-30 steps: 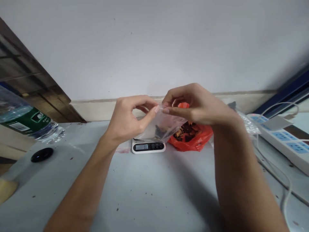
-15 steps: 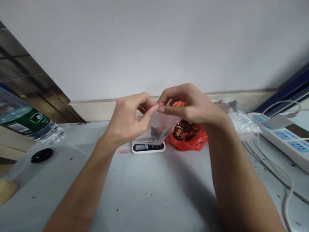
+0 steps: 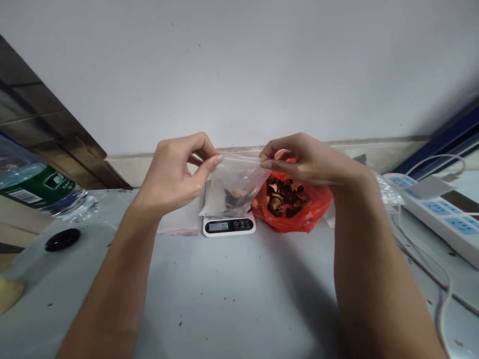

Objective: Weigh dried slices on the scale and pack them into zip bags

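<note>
Clock directions are taken from the white, round-cornered digital scale (image 3: 229, 230), with 12 o'clock toward the pale wall (image 3: 243, 75). The scale stands on the pale grey desk (image 3: 209, 299), its display reading 0.0.

The left hand (image 3: 175, 172), at 10 o'clock, pinches the upper left corner of a translucent plastic zip bag (image 3: 239, 174) between thumb and fingers. The right hand (image 3: 309, 159), at 2 o'clock, grips the upper right corner the same way, so the zip bag's top edge is drawn out between the 2 hands. The zip bag hangs upright at 12 o'clock, over the scale's platform, with dark and brownish pieces (image 3: 235, 199) in its lower part; whether its bottom touches the scale, I cannot tell.

At 2 to 3 o'clock, just beside the scale, sits an open red plastic bag (image 3: 305, 222) holding dark brown dried slices (image 3: 286, 197). Near 9 o'clock lies a flat clear bag with a reddish edge (image 3: 178, 225), and well apart in that direction a glossy black oval object (image 3: 63, 240). A clear bottle with a green label (image 3: 41, 185) is between 9 and 10 o'clock. A white power strip with blue sockets (image 3: 445, 218) lies at 3 o'clock, pale cables (image 3: 446, 294) at 4 o'clock.
</note>
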Demonstrator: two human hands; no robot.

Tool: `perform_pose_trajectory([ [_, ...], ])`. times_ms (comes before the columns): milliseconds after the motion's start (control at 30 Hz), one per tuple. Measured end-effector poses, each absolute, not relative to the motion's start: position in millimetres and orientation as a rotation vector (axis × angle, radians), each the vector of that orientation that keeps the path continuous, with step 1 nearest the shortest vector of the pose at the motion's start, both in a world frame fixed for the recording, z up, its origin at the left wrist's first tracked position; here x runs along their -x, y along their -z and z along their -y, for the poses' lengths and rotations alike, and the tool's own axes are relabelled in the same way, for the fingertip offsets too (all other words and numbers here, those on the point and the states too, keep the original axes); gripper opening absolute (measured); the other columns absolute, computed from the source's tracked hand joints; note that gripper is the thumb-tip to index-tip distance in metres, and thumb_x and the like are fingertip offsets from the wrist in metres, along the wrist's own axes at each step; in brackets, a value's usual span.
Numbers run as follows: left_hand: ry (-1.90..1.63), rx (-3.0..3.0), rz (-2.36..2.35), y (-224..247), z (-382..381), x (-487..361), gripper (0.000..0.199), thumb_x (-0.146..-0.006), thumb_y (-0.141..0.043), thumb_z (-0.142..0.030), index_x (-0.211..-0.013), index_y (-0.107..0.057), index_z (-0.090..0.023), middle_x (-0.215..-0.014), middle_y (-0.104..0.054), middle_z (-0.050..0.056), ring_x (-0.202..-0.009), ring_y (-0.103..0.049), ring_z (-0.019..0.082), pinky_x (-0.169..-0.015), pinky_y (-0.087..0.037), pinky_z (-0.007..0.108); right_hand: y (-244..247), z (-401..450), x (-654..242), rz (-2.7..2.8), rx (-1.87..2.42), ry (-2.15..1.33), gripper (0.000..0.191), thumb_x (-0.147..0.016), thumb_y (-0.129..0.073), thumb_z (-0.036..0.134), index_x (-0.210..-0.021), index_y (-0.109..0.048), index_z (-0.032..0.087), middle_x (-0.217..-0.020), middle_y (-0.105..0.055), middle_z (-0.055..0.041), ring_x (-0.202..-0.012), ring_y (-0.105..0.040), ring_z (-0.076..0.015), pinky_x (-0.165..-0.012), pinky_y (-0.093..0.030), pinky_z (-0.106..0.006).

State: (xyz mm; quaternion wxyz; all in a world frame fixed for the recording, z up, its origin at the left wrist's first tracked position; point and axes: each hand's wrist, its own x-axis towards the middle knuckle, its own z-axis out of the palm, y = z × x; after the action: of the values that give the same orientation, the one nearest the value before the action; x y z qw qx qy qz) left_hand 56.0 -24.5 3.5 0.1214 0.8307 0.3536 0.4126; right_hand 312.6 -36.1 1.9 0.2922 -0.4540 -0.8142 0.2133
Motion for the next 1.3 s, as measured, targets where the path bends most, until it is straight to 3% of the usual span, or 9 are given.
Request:
perform_pose_trajectory([
  [133, -1.195, -2.411, -1.029, -4.2, 23.1, -52.0, 0.021, -0.086, -0.07, -0.038, -0.072, -0.065, -0.023, -0.07, -0.067, 0.0, -0.07, -0.066, 0.018, -0.072, -0.058, 0.028, -0.7, 35.3, -316.9, 2.187, 1.239, -0.541, 0.02, -0.088, -0.064, 0.04, -0.08, -0.065, 0.022, -0.069, -0.066, -0.0018, -0.063, -0.055, -0.0161, -0.065, -0.045, -0.032],
  [433, -1.156, -2.478, -0.996, -5.0, 23.4, -51.9, 0.015, -0.087, -0.066, -0.028, -0.073, -0.064, -0.022, -0.072, -0.07, 0.0, -0.07, -0.067, 0.017, -0.072, -0.058, 0.027, 1.9, 34.4, -327.9, 2.179, 1.295, -0.511, 0.024, -0.087, -0.064, 0.046, -0.078, -0.066, 0.024, -0.069, -0.066, -0.0031, -0.065, -0.056, -0.0201, -0.065, -0.045, -0.037],
  [600, -1.165, -2.442, -1.021, -7.2, 22.9, -46.4, 0.016, -0.089, -0.069, -0.032, -0.075, -0.068, -0.022, -0.076, -0.072, 0.0, -0.073, -0.068, 0.017, -0.072, -0.058, 0.026, -0.3, 37.7, -337.0, 2.146, 1.398, -0.511, 0.015, -0.085, -0.069, 0.038, -0.077, -0.068, 0.025, -0.071, -0.067, -0.0046, -0.068, -0.059, -0.0227, -0.066, -0.046, -0.039],
  [733, -1.241, -2.462, -1.005, -12.3, 25.2, -42.4, 0.011, -0.09, -0.071, -0.029, -0.081, -0.073, -0.024, -0.082, -0.076, -0.002, -0.077, -0.069, 0.017, -0.077, -0.058, 0.027, -12.6, 44.4, -339.7, 2.165, 1.348, -0.524, 0.015, -0.083, -0.074, 0.038, -0.087, -0.074, 0.024, -0.092, -0.076, -0.0071, -0.083, -0.067, -0.0252, -0.072, -0.052, -0.038],
  [867, -1.268, -2.615, -0.854, -12.8, 24.6, -55.3, 0.012, -0.092, -0.073, -0.028, -0.08, -0.076, -0.029, -0.086, -0.077, -0.001, -0.079, -0.071, 0.02, -0.079, -0.059, 0.032, -24.8, 44.7, -317.6, 2.354, 1.167, -0.774, 0.045, -0.081, -0.079, 0.047, -0.119, -0.075, 0.024, -0.119, -0.076, -0.0078, -0.103, -0.071, -0.0268, -0.085, -0.057, -0.037],
  [1067, -1.688, -2.88, -0.534, 6.7, 28.4, -101.8, 0.011, -0.098, -0.071, -0.017, -0.092, -0.076, -0.024, -0.093, -0.076, 0.002, -0.08, -0.069, 0.017, -0.073, -0.057, 0.031, -12.1, 40.7, -301.5, 2.517, 1.106, -0.838, 0.022, -0.091, -0.064, 0.03, -0.102, -0.075, 0.015, -0.092, -0.078, -0.0064, -0.083, -0.071, -0.021, -0.074, -0.055, -0.032],
  [1200, -1.895, -2.907, -0.463, 14.4, 46.4, -128.3, 0.013, -0.097, -0.067, -0.009, -0.093, -0.072, -0.021, -0.099, -0.075, 0.006, -0.094, -0.068, 0.021, -0.08, -0.057, 0.037, -1.7, 59.7, -333.2, 2.344, 1.106, -0.896, 0.024, -0.093, -0.062, 0.039, -0.091, -0.074, 0.018, -0.081, -0.075, -0.0037, -0.077, -0.07, -0.0201, -0.07, -0.057, -0.033],
  [1300, -1.738, -2.946, -0.375, 19.0, 56.4, -138.9, 0.016, -0.098, -0.064, -0.007, -0.095, -0.071, -0.021, -0.097, -0.075, 0.004, -0.095, -0.068, 0.021, -0.082, -0.059, 0.036, 2.8, 78.7, -364.7, 2.026, 1.277, -0.821, 0.027, -0.089, -0.066, 0.045, -0.095, -0.078, 0.021, -0.087, -0.079, -0.0039, -0.083, -0.073, -0.023, -0.077, -0.061, -0.038],
])
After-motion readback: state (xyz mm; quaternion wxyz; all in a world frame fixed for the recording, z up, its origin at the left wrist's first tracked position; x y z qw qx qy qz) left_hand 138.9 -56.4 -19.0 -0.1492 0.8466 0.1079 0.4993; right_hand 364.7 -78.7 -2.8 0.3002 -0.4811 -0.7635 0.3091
